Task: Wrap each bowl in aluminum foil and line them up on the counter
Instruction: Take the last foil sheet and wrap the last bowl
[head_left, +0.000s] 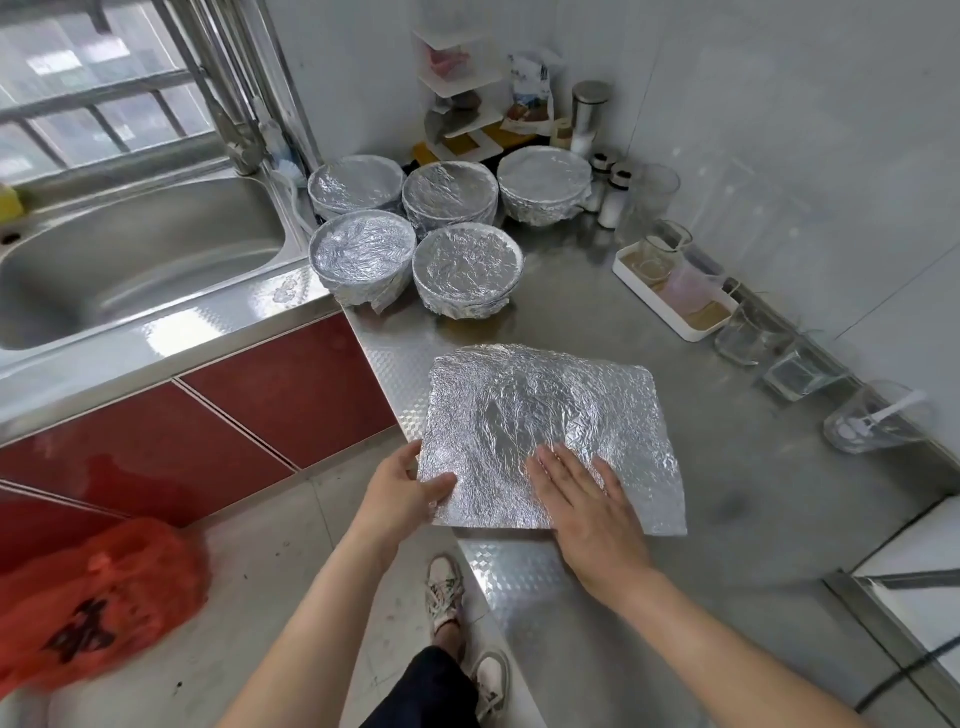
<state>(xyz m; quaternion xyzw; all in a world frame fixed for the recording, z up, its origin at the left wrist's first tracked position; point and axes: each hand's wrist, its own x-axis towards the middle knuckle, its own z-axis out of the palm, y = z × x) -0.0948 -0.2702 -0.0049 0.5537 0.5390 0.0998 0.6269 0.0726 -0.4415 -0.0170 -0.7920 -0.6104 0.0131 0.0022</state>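
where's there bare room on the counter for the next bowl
Bare counter lies between the foil sheet, the five wrapped bowls and the white tray, and again right of the sheet before the glasses. Crowded round the shelf rack.

A small, plain home kitchen. A steel sink (130, 249) with a tap (236, 140) sits below a barred window (93, 93), and a steel counter (727, 467) turns the corner above red cabinet doors (291, 395). Against the white wall stand a corner shelf (457, 88) of packets, shakers (615, 200) and a row of drinking glasses (748, 332). Foil-covered bowls (363, 254) are grouped beside the sink
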